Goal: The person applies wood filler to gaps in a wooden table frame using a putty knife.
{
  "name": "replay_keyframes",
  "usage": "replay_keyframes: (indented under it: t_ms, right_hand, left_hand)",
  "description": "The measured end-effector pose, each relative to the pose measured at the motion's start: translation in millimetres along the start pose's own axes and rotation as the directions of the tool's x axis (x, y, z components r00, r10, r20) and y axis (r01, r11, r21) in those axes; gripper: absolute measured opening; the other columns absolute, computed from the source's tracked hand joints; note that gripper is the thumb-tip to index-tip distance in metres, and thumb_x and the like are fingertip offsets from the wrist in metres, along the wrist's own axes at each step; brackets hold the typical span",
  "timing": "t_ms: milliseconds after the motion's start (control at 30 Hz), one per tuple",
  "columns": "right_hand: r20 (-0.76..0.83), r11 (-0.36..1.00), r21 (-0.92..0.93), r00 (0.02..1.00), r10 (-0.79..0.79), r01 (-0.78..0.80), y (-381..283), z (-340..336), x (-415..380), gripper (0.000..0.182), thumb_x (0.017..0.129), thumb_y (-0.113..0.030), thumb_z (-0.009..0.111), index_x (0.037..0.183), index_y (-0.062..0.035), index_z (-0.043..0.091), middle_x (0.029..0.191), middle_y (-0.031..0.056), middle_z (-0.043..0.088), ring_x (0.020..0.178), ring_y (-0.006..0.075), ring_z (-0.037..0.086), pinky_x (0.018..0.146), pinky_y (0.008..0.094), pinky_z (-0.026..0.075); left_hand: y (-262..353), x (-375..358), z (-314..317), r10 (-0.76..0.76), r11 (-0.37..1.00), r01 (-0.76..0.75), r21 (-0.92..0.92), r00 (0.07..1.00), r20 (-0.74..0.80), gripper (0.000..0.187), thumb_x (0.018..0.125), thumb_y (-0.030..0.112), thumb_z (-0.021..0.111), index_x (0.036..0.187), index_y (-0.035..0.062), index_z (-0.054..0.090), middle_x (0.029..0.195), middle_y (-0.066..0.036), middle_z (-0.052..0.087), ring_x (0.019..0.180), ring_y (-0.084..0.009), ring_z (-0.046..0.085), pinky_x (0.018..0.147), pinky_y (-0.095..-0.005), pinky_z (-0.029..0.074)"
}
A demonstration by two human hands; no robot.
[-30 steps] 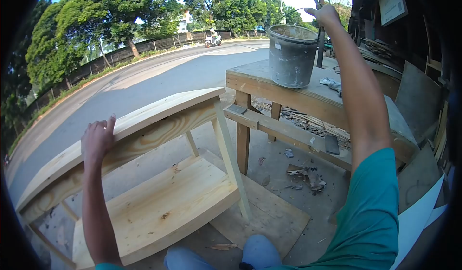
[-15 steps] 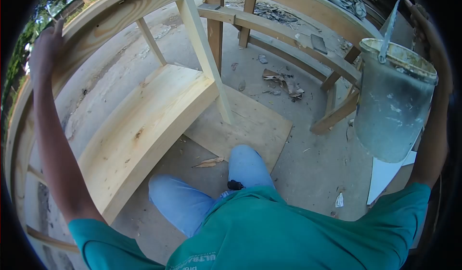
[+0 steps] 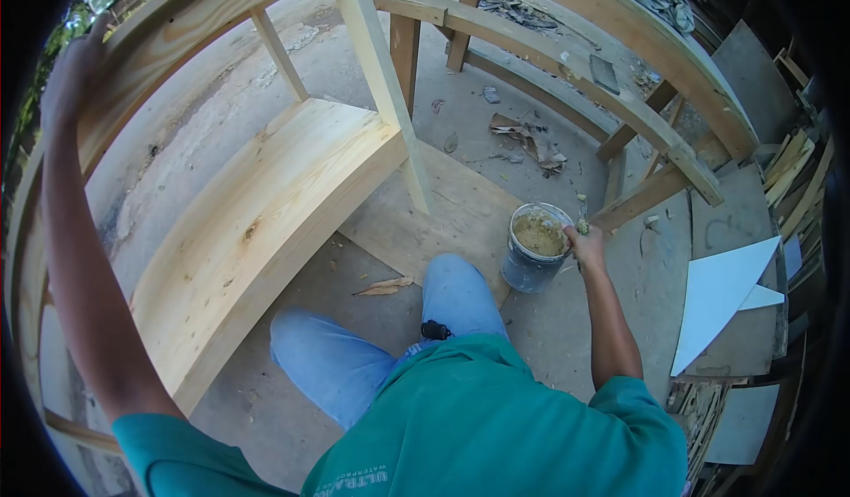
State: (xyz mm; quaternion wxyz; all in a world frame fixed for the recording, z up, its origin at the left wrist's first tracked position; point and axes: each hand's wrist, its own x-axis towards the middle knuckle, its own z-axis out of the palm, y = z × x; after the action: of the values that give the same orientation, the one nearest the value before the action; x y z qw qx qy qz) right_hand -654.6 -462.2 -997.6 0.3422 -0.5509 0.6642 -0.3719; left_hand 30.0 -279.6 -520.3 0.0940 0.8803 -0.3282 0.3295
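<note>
My left hand (image 3: 73,85) is at the upper left, gripping the top edge of a curved, pale wooden frame (image 3: 199,5). Below its rail runs a broad curved shelf (image 3: 257,222) of the same knotty wood, with upright posts. My right hand (image 3: 586,244) is closed at the right rim of a plastic bucket (image 3: 524,271), right of my knee. Tan, paste-like material (image 3: 538,234) shows inside the bucket. A small pale and greenish piece sticks up beside my fingers; I cannot tell what it is.
A second curved wooden frame (image 3: 531,45) stands ahead, with a cloth (image 3: 651,5) on top. A plywood sheet (image 3: 460,187) lies on the floor before my knees. Crumpled paper (image 3: 531,143) lies beyond it. White triangular offcuts (image 3: 722,293) and stacked wood strips (image 3: 788,169) are at right.
My right hand has brought the bucket from high at the right down and inward, beside my knee. The bucket's contents now show. My left hand stays on the frame, slightly shifted.
</note>
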Motion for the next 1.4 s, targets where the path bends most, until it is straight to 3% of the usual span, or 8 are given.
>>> replay_keyframes:
  t_ms: [367,467,567,700,867,933,1100,1400]
  right_hand:
    - [0.024,0.964,0.231,0.991,0.132,-0.134,68,72,-5,0.032,0.088,-0.032,0.071,0.071,-0.007,0.063,0.054,0.0006,0.056,0.041,0.0085,0.047,0.04,0.027,0.037]
    - [0.025,0.941,-0.016,0.941,0.337,-0.337,122,54,33,0.028,0.086,-0.031,0.072,0.084,-0.004,0.065,0.074,0.0089,0.064,0.06,0.0182,0.06,0.054,0.0331,0.049]
    - [-0.298,0.876,-0.476,0.951,-0.078,-0.078,204,59,53,0.032,0.083,-0.026,0.073,0.098,0.0011,0.064,0.102,0.0191,0.064,0.092,0.031,0.063,0.08,0.0401,0.051]
    - [-0.108,0.956,-0.286,0.989,-0.101,0.066,103,41,30,0.042,0.081,-0.016,0.071,0.118,0.0017,0.06,0.12,0.0231,0.056,0.114,0.0379,0.054,0.098,0.0428,0.044]
    - [0.48,0.988,-0.106,0.864,0.152,-0.115,45,54,40,0.046,0.083,-0.014,0.068,0.127,-0.0025,0.061,0.107,0.0247,0.066,0.104,0.0366,0.063,0.093,0.0445,0.048]
    - [0.39,0.952,-0.301,0.919,0.064,0.062,40,72,42,0.041,0.084,-0.018,0.067,0.123,-0.0029,0.064,0.106,0.0256,0.067,0.1,0.0368,0.065,0.09,0.045,0.05]
    - [0.393,0.837,-0.545,0.897,0.204,0.048,87,117,70,0.032,0.088,-0.024,0.064,0.114,-0.0062,0.068,0.105,0.0224,0.068,0.095,0.038,0.067,0.085,0.0453,0.052]
    - [0.487,0.859,-0.358,0.712,0.506,-0.366,91,133,91,0.027,0.09,-0.024,0.061,0.104,-0.0011,0.068,0.091,0.0203,0.071,0.084,0.0363,0.069,0.079,0.0455,0.053]
  left_hand:
    - [-139,97,76,0.4,0.908,-0.392,0.15,0.916,-0.029,0.049,0.104,0.03,0.032,0.151,0.0154,0.034,0.121,-0.024,0.062,0.112,-0.0339,0.061,0.089,-0.0431,0.047]
    - [-168,100,71,0.486,0.863,-0.472,0.181,0.873,-0.045,0.048,0.105,0.036,0.033,0.145,0.0103,0.04,0.121,-0.017,0.058,0.11,-0.0291,0.055,0.091,-0.0401,0.042]
    - [-79,37,24,0.291,0.908,-0.278,0.313,0.957,0.006,0.046,0.104,0.04,0.032,0.127,0.0054,0.051,0.097,-0.014,0.057,0.082,-0.0254,0.052,0.07,-0.04,0.044]
    - [-19,1,-5,0.292,0.831,-0.278,0.482,0.955,0.047,0.048,0.104,0.04,0.035,0.115,-0.0002,0.06,0.069,-0.01,0.054,0.051,-0.0206,0.047,0.046,-0.0383,0.044]
    - [-37,10,-3,0.476,0.745,-0.442,0.499,0.877,0.066,0.05,0.101,0.035,0.043,0.128,-0.0059,0.049,0.091,-0.02,0.067,0.077,-0.0303,0.068,0.07,-0.0416,0.063]
    - [-53,17,0,0.641,0.52,-0.523,0.676,0.762,0.097,0.05,0.101,0.036,0.043,0.129,-0.0053,0.049,0.093,-0.021,0.067,0.08,-0.0315,0.068,0.073,-0.0431,0.062]
    - [-105,49,12,0.312,0.942,-0.322,0.097,0.944,0.104,0.051,0.103,0.037,0.037,0.14,0.0025,0.044,0.11,-0.02,0.064,0.094,-0.0298,0.064,0.085,-0.0422,0.054]
    - [-100,43,8,-0.187,0.918,0.252,-0.307,0.956,0.226,0.066,0.1,0.054,0.04,0.136,0.0004,0.054,0.118,-0.012,0.066,0.1,-0.0222,0.062,0.093,-0.0344,0.047]
